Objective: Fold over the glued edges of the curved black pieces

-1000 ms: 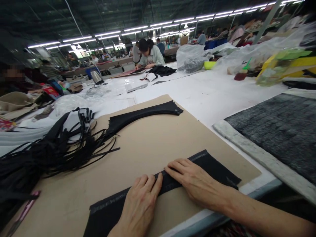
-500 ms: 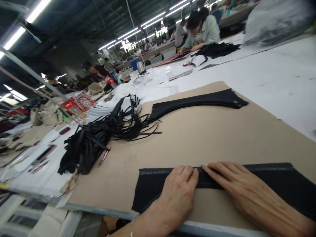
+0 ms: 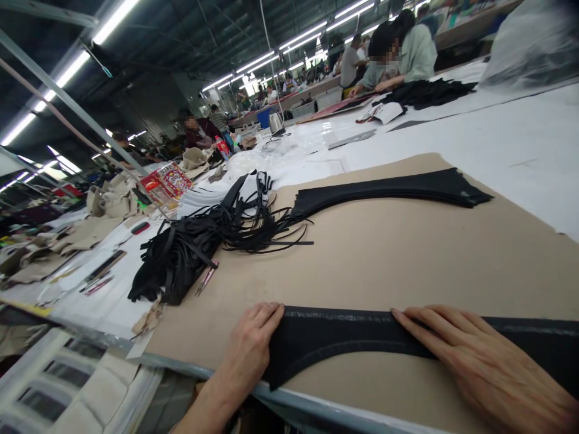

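Brown board (image 3: 380,265), black panel (image 3: 335,331) on it at five o'clock — left hand (image 3: 251,342) bunched at its corner, grip unclear; right hand (image 3: 474,352) flat, fingers together. Looks like smoothing; next calls for even pressure.

The flat piece (image 3: 335,330) is black, streaked grey along one edge; the board (image 3: 371,259), tan.

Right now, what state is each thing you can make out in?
Black panel: laid flat
Left hand: touching the panel's left end
Right hand: laid across the panel
Black stack: layered, lying flat
Strips: tangled, heaped
Pink tool: lying down
Tan sheet: spread flat
Kettle: upright
Lights: lit
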Available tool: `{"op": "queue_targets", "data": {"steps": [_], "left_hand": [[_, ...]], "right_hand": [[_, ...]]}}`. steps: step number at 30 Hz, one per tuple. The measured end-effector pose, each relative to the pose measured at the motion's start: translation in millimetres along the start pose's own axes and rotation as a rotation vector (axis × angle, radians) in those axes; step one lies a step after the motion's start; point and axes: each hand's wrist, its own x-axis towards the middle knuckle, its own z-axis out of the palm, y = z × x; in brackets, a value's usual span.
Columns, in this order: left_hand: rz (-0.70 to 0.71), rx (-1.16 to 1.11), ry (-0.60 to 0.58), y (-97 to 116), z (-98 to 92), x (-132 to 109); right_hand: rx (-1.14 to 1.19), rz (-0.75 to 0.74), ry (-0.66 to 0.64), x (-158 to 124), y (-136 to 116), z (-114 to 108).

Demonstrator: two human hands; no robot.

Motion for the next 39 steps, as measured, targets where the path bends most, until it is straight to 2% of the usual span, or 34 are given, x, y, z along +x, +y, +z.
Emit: {"op": "queue_targets", "data": {"steps": [3,5,8,11,16,21,25,31,39], "left_hand": [[-0.038,-0.073,0.034,-22.8,-5.8,-10.5],[-0.094,-0.151,0.057,-26.5,-9.3,-9.5],[-0.168,-0.224,0.068,-18.2,-13.9,1.8],[-0.216,-0.285,0.024,-5.6,-17.7,18.3],[-0.257,-0.321,-0.085,0.0,-24.1,38.6],[-0.263,-0.333,-0.163,-5.5,-28.8,48.2],[-0.258,-0.347,-0.180,-9.2,-28.0,51.1],[-0.224,-0.356,-0.194,-10.5,-25.3,50.0],[-0.173,-0.341,-0.206,-9.5,-26.5,46.5]], "right_hand": [[0.020,-0.002,-0.008,0.5,1.3,1.9],[0.032,-0.002,-0.032,0.2,2.5,2.8],[0.024,0.001,-0.073,1.4,5.1,1.9],[0.001,0.017,-0.095,9.0,5.1,-1.9],[0.108,0.090,-0.158,45.1,-18.3,-2.3],[0.328,0.244,-0.416,100.7,-59.0,13.8],[0.340,0.248,-0.486,130.6,-81.8,29.9],[0.307,0.264,-0.524,145.9,-95.6,38.6],[0.378,0.267,-0.548,149.4,-93.7,41.6]]}}
